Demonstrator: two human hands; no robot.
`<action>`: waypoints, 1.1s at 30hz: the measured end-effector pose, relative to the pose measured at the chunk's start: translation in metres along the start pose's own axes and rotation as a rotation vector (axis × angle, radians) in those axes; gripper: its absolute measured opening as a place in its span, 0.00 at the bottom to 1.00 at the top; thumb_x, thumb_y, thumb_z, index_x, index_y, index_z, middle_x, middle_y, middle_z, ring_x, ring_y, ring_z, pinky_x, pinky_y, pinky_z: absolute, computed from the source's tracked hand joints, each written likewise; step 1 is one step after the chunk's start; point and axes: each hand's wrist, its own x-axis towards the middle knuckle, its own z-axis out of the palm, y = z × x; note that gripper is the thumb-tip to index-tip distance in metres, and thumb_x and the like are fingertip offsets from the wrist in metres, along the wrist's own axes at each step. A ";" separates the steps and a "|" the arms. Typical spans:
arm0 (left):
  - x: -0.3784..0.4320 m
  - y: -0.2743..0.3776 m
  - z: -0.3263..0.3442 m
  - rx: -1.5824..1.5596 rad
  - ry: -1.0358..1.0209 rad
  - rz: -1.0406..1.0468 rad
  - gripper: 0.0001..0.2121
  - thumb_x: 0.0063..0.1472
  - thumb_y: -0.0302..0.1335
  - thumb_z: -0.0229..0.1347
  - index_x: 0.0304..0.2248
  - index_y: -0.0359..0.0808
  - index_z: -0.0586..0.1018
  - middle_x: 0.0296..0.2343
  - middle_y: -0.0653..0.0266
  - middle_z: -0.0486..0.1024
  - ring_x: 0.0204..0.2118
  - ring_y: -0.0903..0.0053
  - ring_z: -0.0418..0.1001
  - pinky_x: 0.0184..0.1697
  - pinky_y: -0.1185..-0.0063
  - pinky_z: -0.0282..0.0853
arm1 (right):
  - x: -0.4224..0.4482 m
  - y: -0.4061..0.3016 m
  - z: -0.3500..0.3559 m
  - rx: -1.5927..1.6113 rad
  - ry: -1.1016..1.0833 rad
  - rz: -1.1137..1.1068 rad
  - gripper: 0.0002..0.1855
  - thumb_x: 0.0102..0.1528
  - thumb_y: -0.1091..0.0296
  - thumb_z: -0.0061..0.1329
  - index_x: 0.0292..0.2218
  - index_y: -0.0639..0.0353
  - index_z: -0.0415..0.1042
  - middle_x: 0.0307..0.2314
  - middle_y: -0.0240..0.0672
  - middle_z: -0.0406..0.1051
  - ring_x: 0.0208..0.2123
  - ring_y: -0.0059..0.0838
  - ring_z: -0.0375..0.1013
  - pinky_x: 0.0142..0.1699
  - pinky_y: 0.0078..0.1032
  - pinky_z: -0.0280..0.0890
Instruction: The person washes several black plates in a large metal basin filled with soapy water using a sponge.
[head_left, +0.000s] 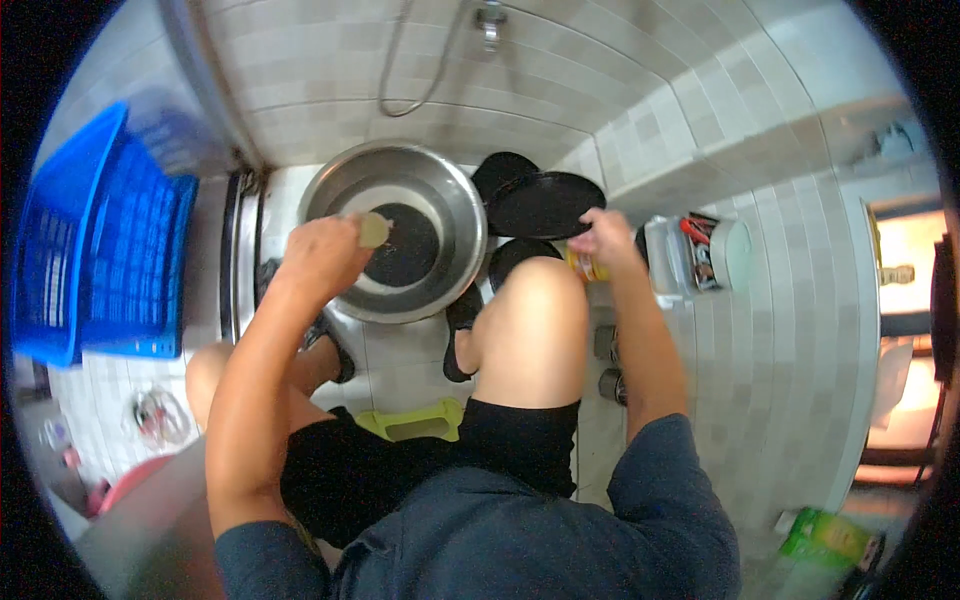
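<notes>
In my left hand (324, 253) is a small yellowish sponge or pad (373, 230), above the left part of a stainless-steel basin (465, 225). A dark round thing (409, 251) shows at the bottom of the basin; whether it is a tray or a pan is unclear. My right hand (607, 236) grips the rim of a round black tray (547, 204), tilted to the right of the basin. Behind it stands another black round piece (502, 169). A third black round piece (517, 255) lies nearer me, partly hidden by my knee. A yellow container (585, 266) is just below my right hand.
Blue plastic crates (127, 255) stand at the left. A yellow-green plastic stool (412, 421) is under me. On the right wall sits a holder with bottles (697, 255). A shower hose (405, 112) hangs ahead below a tap (490, 22). A green packet (829, 536) lies lower right.
</notes>
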 end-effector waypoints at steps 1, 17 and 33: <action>0.001 0.002 -0.005 0.000 -0.042 -0.006 0.17 0.60 0.37 0.57 0.43 0.34 0.76 0.31 0.49 0.80 0.36 0.54 0.79 0.39 0.62 0.74 | 0.010 0.042 -0.015 0.124 -0.020 -0.007 0.19 0.52 0.70 0.49 0.41 0.76 0.65 0.25 0.56 0.70 0.19 0.47 0.72 0.26 0.40 0.75; 0.025 0.023 0.026 0.054 -0.252 -0.105 0.25 0.61 0.38 0.56 0.53 0.31 0.72 0.37 0.40 0.79 0.42 0.51 0.78 0.46 0.62 0.72 | 0.021 0.293 -0.007 0.725 0.351 0.232 0.20 0.54 0.77 0.44 0.49 0.62 0.59 0.43 0.48 0.67 0.37 0.45 0.73 0.39 0.43 0.75; 0.030 0.019 0.045 0.164 -0.344 -0.203 0.24 0.60 0.39 0.58 0.52 0.32 0.73 0.36 0.42 0.79 0.42 0.51 0.78 0.46 0.61 0.71 | 0.062 0.329 0.003 0.332 0.043 0.502 0.13 0.61 0.69 0.41 0.47 0.62 0.66 0.26 0.46 0.72 0.21 0.40 0.73 0.26 0.39 0.73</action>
